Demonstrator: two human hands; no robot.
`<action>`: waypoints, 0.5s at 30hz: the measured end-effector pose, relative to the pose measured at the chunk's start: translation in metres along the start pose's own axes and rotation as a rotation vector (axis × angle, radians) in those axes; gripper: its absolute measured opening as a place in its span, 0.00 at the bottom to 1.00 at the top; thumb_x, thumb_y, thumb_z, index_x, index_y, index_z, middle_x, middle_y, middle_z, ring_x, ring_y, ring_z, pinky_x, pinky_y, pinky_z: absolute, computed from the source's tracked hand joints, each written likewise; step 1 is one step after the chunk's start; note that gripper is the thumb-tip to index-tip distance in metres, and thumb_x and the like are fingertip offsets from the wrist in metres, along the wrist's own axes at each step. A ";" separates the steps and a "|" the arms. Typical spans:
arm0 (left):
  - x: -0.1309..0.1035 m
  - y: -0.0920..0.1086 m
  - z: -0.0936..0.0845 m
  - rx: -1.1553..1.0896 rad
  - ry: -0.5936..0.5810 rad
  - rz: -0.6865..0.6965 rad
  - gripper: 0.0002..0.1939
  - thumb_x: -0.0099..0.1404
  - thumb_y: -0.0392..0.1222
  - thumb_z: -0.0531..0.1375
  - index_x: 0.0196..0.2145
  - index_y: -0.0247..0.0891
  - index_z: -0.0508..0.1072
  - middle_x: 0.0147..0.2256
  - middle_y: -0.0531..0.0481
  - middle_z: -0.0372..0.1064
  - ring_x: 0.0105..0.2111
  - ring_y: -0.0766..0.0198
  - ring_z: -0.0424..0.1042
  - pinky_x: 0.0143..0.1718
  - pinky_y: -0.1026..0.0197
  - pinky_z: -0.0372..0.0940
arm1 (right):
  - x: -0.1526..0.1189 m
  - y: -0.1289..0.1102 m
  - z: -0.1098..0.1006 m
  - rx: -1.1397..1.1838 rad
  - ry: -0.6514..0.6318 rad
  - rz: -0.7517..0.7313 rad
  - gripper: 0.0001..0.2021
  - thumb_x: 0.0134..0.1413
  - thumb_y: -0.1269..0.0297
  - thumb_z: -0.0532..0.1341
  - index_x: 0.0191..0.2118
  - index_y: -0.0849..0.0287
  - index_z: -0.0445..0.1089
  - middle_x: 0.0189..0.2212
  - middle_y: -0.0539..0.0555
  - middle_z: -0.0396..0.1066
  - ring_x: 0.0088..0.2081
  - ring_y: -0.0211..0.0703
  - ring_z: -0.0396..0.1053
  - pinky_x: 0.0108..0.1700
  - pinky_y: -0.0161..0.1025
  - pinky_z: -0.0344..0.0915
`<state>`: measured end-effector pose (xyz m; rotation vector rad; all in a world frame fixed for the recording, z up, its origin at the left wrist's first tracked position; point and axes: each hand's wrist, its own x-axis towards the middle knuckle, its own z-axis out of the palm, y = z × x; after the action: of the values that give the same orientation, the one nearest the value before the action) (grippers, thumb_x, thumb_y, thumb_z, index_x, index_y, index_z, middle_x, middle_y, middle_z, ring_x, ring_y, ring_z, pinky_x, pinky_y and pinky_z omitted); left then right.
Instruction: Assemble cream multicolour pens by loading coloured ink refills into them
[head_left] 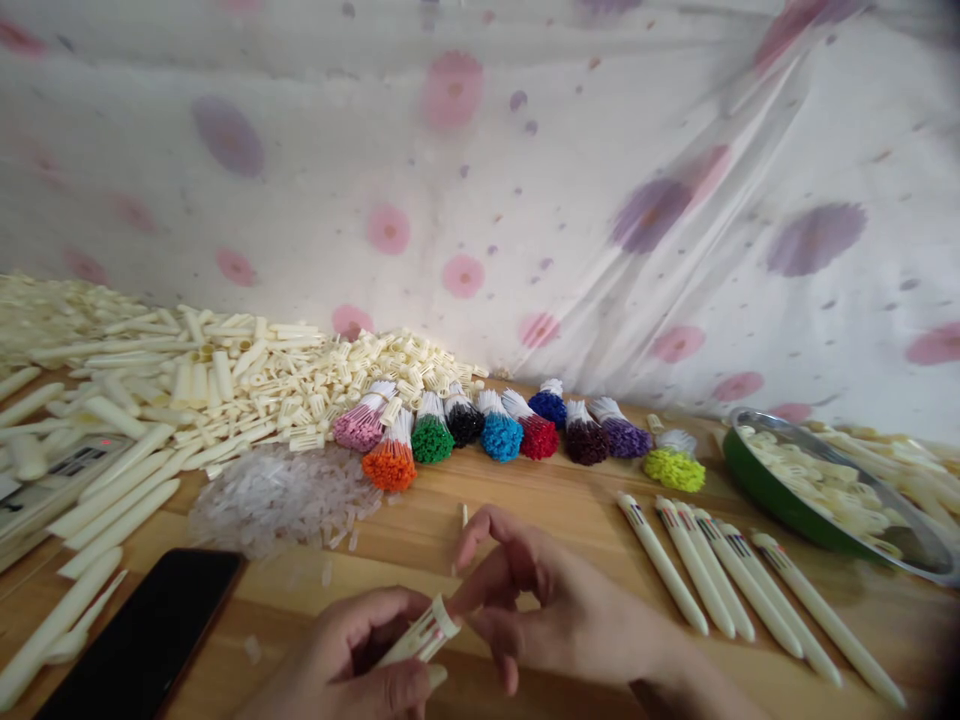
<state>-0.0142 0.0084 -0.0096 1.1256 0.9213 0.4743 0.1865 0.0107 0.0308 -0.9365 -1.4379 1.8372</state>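
Observation:
My left hand [367, 650] is closed around a cream, slotted pen barrel [424, 632], its end tilted up toward the right. Small coloured bits show through the slots. Beside that end is my right hand [540, 600], its fingers bent and apart, one fingertip at the barrel's end. I see nothing held in it. Just beyond the right fingers is a thin white stick [464, 515]. Farther back stand bundles of white refills with coloured ends, among them orange [388, 465], green [432, 435], light blue [500, 432] and yellow [675, 467].
Several multicolour pens [720, 575] lie in a row at right, near a green-sided bowl [780, 510] of cream parts. At left are a phone [142, 640], a heap of clear pieces [277, 500] and piled cream pen parts [225, 370]. A flowered sheet [480, 200] hangs behind.

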 end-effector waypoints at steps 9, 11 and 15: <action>0.013 -0.006 -0.010 0.032 0.176 0.170 0.22 0.54 0.59 0.62 0.37 0.39 0.73 0.24 0.55 0.71 0.18 0.72 0.63 0.20 0.69 0.60 | 0.013 0.006 -0.032 -0.306 0.430 -0.108 0.10 0.54 0.58 0.57 0.35 0.59 0.58 0.25 0.50 0.71 0.20 0.31 0.66 0.21 0.28 0.59; 0.013 -0.005 -0.011 -0.011 0.283 0.201 0.22 0.53 0.60 0.62 0.36 0.40 0.72 0.23 0.55 0.71 0.18 0.70 0.64 0.19 0.69 0.61 | 0.027 0.013 -0.036 -0.567 0.583 -0.104 0.08 0.58 0.60 0.52 0.34 0.59 0.59 0.22 0.48 0.68 0.21 0.33 0.66 0.22 0.30 0.61; 0.011 0.001 -0.013 -0.102 0.499 0.255 0.22 0.49 0.61 0.63 0.34 0.42 0.72 0.21 0.57 0.70 0.17 0.69 0.64 0.17 0.69 0.62 | 0.065 0.010 -0.032 -0.826 0.611 -0.093 0.03 0.56 0.66 0.54 0.34 0.59 0.63 0.25 0.49 0.69 0.28 0.37 0.69 0.29 0.32 0.62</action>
<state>-0.0187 0.0237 -0.0145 1.0540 1.1719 1.0325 0.1764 0.0783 0.0057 -1.6015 -1.7714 0.7172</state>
